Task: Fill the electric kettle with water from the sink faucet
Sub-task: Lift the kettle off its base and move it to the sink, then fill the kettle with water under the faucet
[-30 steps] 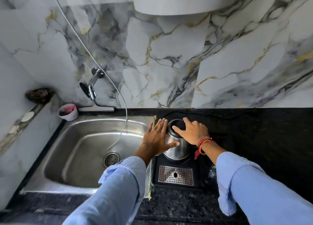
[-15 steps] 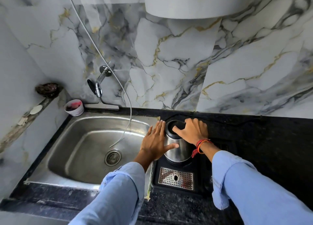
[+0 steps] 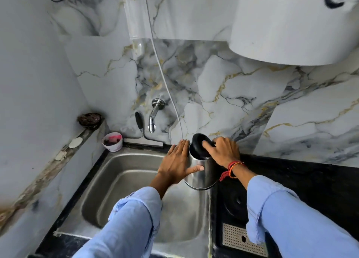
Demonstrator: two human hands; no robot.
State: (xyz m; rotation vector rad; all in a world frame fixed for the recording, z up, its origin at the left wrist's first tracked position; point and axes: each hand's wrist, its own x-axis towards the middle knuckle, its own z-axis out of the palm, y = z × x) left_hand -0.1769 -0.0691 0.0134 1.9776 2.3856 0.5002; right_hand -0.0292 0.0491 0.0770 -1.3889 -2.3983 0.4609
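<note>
The steel electric kettle (image 3: 202, 175) hangs in the air over the right edge of the steel sink (image 3: 124, 184), off its black base (image 3: 236, 202). Its black lid (image 3: 200, 141) stands open. My right hand (image 3: 223, 151) grips the kettle at the top, around the handle, thumb on the lid. My left hand (image 3: 177, 163) lies flat against the kettle's left side, fingers spread, thumb across the front. The chrome faucet (image 3: 154, 115) sticks out of the marble wall, up and to the left of the kettle. No water runs from it.
A thin white hose (image 3: 165, 79) hangs down the wall right behind the kettle. A squeegee (image 3: 141, 135) and a small white cup (image 3: 112, 141) stand at the sink's back edge. A white tank (image 3: 291, 28) hangs overhead at right. A perforated drip tray (image 3: 244, 240) sits on the black counter.
The kettle has been lifted off its base and carried left, over the sink's right edge. Both hands stayed on it. The camera has tilted upward.
</note>
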